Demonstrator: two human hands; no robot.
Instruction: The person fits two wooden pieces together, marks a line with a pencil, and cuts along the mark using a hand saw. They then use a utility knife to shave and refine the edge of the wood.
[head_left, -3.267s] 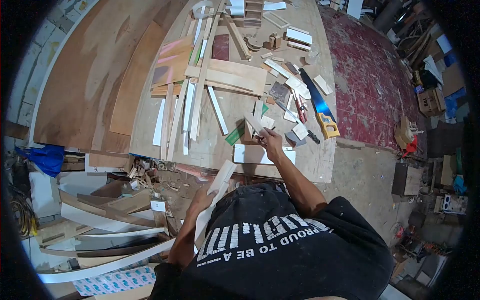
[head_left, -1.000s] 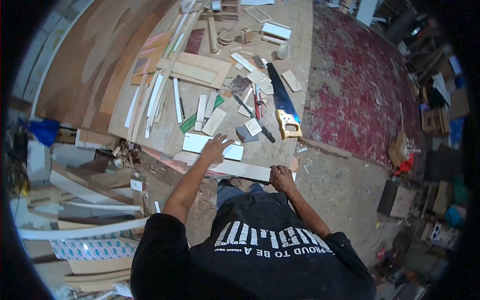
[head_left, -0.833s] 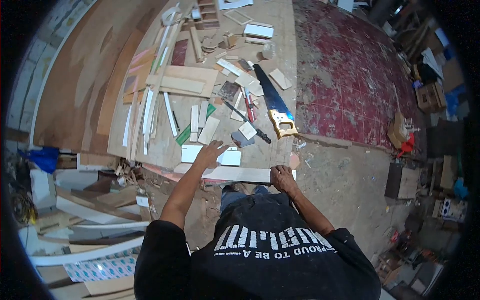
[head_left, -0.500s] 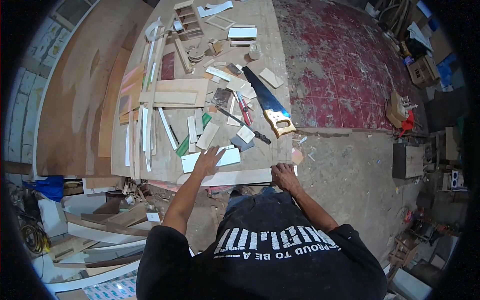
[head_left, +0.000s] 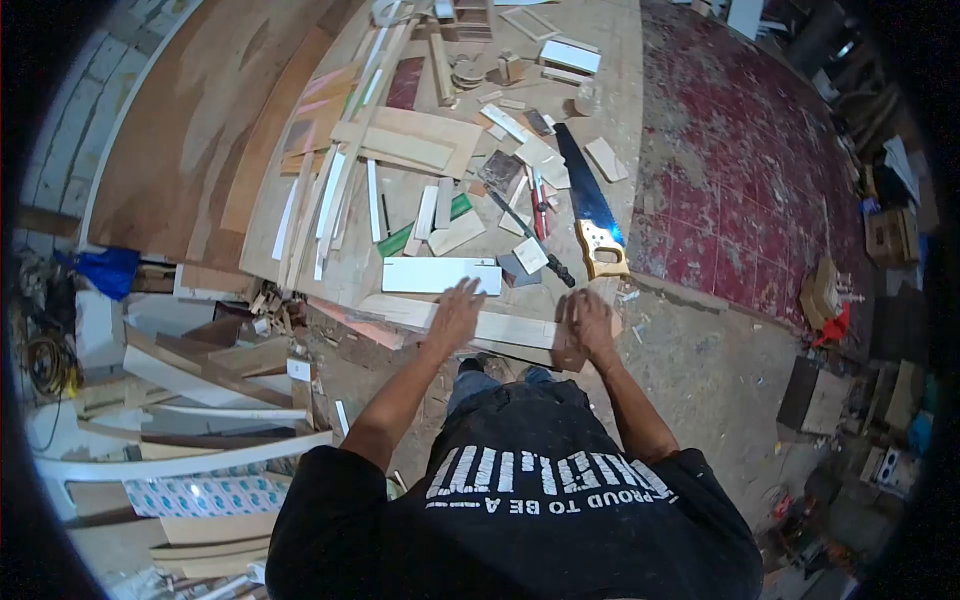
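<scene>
A long pale wooden strip [head_left: 515,327] lies along the near edge of the workbench. My left hand [head_left: 457,315] rests over its left part, fingers stretched out and apart, fingertips close to a white board [head_left: 430,275] with small dark marks. At the strip's right end is my right hand [head_left: 590,320], its fingers smeared by motion, so what they grip cannot be made out. A brownish patch shows just below that hand. Beyond the hands lie a handsaw [head_left: 590,205] with a wooden handle, a dark file-like tool [head_left: 530,238] and a red-handled tool [head_left: 540,203].
Wood offcuts, a green strip [head_left: 400,238] and long narrow strips [head_left: 330,205] cover the workbench [head_left: 350,275]. A large plywood sheet [head_left: 185,130] stands at left. Curved wooden pieces [head_left: 200,415] lie lower left. Red tiled floor [head_left: 720,180] and boxes [head_left: 890,235] are at right.
The view has turned, shifting the bench to the right. My left hand has come off the white board, back onto the strip. My right hand still stays at the strip's right end.
</scene>
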